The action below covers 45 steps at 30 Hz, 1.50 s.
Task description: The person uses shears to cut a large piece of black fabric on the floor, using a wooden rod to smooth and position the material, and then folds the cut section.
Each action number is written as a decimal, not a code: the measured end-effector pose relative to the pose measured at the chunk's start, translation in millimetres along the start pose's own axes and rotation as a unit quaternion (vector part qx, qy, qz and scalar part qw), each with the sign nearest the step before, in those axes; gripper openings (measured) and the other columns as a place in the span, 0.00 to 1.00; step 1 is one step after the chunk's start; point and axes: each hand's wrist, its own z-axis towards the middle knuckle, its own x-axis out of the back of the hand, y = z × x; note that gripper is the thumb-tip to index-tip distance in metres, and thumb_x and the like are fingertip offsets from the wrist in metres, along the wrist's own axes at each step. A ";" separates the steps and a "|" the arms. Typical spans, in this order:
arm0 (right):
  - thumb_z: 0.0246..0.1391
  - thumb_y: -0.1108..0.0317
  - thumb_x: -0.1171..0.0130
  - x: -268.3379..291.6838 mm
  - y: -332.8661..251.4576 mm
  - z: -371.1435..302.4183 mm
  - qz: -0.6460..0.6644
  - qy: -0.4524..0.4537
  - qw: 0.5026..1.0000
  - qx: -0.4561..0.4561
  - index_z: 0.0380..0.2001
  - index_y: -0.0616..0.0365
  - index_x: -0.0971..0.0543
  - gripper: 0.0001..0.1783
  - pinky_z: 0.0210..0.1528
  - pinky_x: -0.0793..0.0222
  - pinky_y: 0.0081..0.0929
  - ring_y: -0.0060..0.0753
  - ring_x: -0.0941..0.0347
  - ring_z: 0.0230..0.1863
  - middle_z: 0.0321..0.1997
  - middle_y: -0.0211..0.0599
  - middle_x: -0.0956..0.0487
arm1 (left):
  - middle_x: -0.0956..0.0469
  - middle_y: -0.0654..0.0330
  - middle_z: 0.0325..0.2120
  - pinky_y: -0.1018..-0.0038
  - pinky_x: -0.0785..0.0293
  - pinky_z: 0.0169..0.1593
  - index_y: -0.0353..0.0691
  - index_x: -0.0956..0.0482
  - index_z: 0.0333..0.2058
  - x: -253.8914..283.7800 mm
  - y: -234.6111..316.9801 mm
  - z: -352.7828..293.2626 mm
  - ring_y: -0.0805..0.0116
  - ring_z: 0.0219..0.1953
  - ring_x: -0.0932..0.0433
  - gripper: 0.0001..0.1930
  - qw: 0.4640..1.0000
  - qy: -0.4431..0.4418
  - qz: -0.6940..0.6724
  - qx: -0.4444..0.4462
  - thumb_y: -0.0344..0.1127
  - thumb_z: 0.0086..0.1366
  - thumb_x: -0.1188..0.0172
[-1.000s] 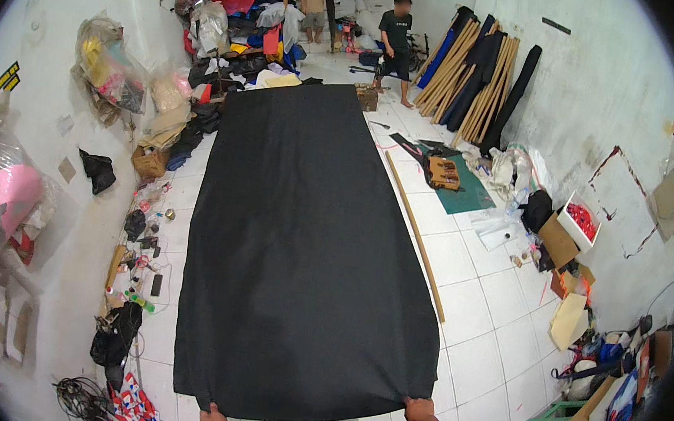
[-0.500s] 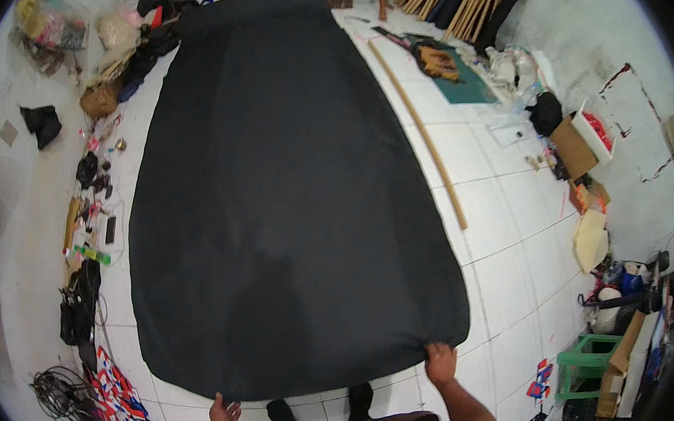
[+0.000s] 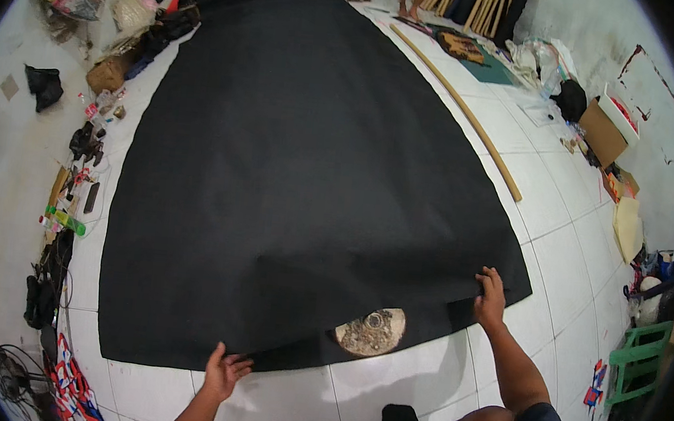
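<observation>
A large sheet of black fabric [image 3: 301, 167] is spread over the floor, its near edge in front of me. My left hand [image 3: 226, 373] is at the near left edge, fingers spread and apart, with no grip visible. My right hand [image 3: 491, 300] rests on the sheet near its right corner, its slightly parted fingers bent over the fabric. Between the hands a round, rough, stone-like weight [image 3: 373, 334] with a ring-shaped hole lies at the near edge. The fabric covers its far half. Dark fabric also shows along both sides of it.
A wooden pole [image 3: 466, 109] lies along the sheet's right side. A green mat [image 3: 485, 69] is beyond it. Cluttered bags and boxes line both walls, with a green plastic stool [image 3: 639, 361] at the right. A green bottle [image 3: 70, 222] lies at the left. Another person's feet [image 3: 409, 12] stand at the back.
The near edge now lies flatter and wider, with squarer corners. The round weight has come into view. My right hand has let its bunched corner go and moved right and farther away.
</observation>
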 end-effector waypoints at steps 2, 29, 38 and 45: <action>0.35 0.84 0.46 3.2 17.1 3.0 -0.042 0.010 0.999 -0.007 0.48 0.59 0.25 0.29 0.70 0.47 0.51 0.50 0.41 0.69 0.64 0.43 0.32 | 0.23 0.54 0.39 0.66 0.20 0.38 0.40 0.29 0.47 10.1 7.8 13.8 0.57 0.39 0.20 0.30 0.995 0.056 -0.031 -0.074 0.63 0.62 0.41; 0.58 0.41 0.46 -15.1 -223.9 -7.8 0.017 -0.196 0.944 0.264 0.41 0.56 0.26 0.27 0.30 0.25 0.46 0.52 0.20 0.29 0.26 0.48 0.19 | 0.29 0.63 0.15 0.77 0.29 0.25 0.43 0.28 0.24 32.9 21.2 37.8 0.69 0.22 0.24 0.20 0.976 0.103 -0.132 -0.139 0.52 0.60 0.32; 0.56 0.49 0.43 13.5 -219.2 -84.5 0.066 -0.194 0.903 0.378 0.38 0.52 0.27 0.18 0.20 0.28 0.43 0.44 0.23 0.18 0.17 0.40 0.23 | 0.26 0.57 0.16 0.77 0.33 0.16 0.42 0.30 0.22 68.0 14.0 52.1 0.71 0.12 0.31 0.18 0.967 0.193 0.064 -0.156 0.46 0.64 0.39; 0.56 0.50 0.43 4.6 -222.5 -132.6 0.125 -0.292 0.859 0.400 0.39 0.59 0.25 0.21 0.18 0.31 0.41 0.48 0.26 0.17 0.15 0.42 0.24 | 0.31 0.63 0.20 0.79 0.25 0.24 0.38 0.30 0.31 72.3 -5.4 51.8 0.73 0.19 0.30 0.15 0.954 0.239 0.071 -0.166 0.43 0.65 0.37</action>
